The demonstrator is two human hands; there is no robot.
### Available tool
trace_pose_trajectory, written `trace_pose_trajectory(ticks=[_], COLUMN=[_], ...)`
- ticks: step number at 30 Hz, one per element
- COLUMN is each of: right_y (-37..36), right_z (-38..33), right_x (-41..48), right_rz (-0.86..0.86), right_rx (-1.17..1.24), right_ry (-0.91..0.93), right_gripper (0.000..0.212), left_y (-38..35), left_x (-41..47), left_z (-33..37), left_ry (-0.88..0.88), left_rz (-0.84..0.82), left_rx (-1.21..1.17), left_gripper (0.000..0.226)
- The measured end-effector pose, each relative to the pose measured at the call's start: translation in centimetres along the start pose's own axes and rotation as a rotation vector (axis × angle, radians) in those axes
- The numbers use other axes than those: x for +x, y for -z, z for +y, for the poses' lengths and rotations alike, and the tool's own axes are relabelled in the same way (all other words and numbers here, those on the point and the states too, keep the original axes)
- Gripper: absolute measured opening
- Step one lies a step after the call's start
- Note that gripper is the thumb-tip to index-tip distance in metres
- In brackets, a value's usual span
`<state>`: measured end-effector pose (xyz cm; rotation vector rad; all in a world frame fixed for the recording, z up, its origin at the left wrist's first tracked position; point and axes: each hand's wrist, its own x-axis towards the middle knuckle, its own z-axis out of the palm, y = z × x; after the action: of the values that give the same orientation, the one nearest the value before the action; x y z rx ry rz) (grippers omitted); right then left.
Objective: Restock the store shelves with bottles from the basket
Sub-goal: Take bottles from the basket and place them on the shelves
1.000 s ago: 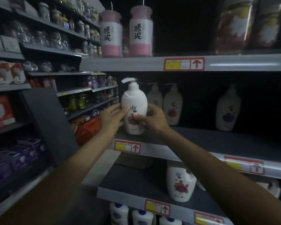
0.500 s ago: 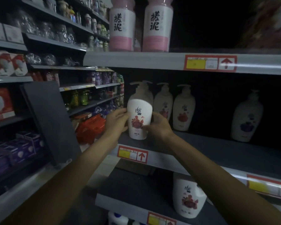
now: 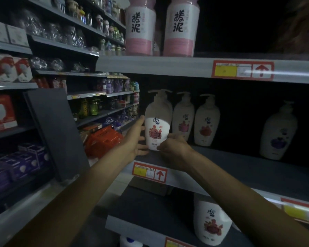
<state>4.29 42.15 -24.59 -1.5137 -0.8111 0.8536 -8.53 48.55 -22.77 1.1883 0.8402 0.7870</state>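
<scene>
Bottle (image 3: 156, 130) at shelf (image 3: 243, 168) edge — right hand (image 3: 174, 148) grips, left hand (image 3: 135, 139) touches.

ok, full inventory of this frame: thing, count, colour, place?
white pump bottle with red flower label: one, white, front of grey middle shelf
matching white pump bottles: two, white, behind it, to its right
white pump bottle with purple label: one, white, same shelf, far right
tall pink-and-white bottles: two, pink and white, top shelf
white jug with red flower label: one, white, lower shelf
red plastic basket: one, red, low left, past the shelf end
red-framed price tags: at least three, red and yellow, shelf edges
left hand: straight fingers against the bottle's left side
right hand: fingers curled round the bottle's base
</scene>
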Motion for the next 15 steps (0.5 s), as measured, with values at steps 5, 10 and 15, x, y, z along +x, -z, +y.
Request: trace_pose_trajectory(ticks=[5,10,15], right_y=[-0.4,-0.9,-1.0], right_z=[1.1,-0.4,-0.2], right_x=[2.7,0.8,1.2], right_rz=[0.021,0.062,0.07], right_rx=[0.01,0.011,0.014], right_ry=[-0.002,0.003,0.029], right_gripper=[0.091,0.064,0.071], left_y=[-0.6,-1.1,-1.2], left_x=[1.4,1.9,2.9], left_z=[-0.4,-0.2,-0.3], left_ry=[-0.015,-0.027,-0.041], left_rz=[-0.012,-0.008,-0.013], left_rx=[-0.083,-0.092,-0.05], left_gripper=[0.069,0.07,0.067])
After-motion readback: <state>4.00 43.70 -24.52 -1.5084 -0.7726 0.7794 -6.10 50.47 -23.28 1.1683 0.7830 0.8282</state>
